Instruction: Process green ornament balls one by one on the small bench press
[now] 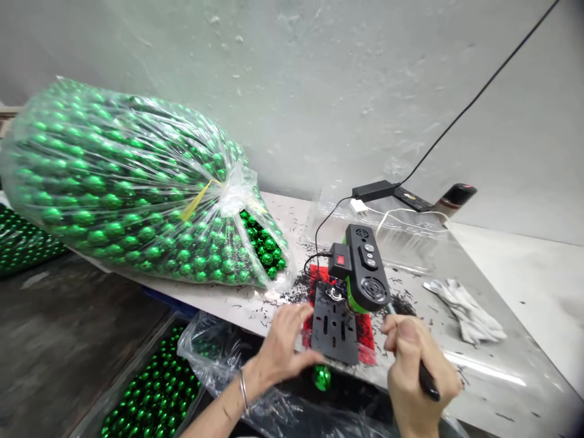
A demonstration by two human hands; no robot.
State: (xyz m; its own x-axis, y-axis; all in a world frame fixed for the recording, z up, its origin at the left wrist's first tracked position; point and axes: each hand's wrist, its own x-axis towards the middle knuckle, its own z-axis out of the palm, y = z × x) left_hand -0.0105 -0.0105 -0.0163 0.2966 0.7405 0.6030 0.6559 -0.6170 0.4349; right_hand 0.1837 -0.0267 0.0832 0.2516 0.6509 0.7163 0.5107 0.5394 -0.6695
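My left hand (285,344) is open, its fingers and thumb spread beside the black slotted metal plate (335,331) of a small black and green machine (367,267). Just under the thumb, at the table's front edge, is a shiny green ball (322,378); it looks apart from the fingers. My right hand (420,365) is wrapped around a black-handled metal rod (427,382). The rod's thin end reaches the lower right side of the machine; whether it is fixed there I cannot tell. Red sheeting (366,347) lies beneath the plate.
A big clear bag of green balls (114,182) lies at the left, its torn side showing balls. Below is a lined bin of balls (150,383). White gloves (468,310), a power adapter (374,190), cables and black scraps lie on the table (506,365).
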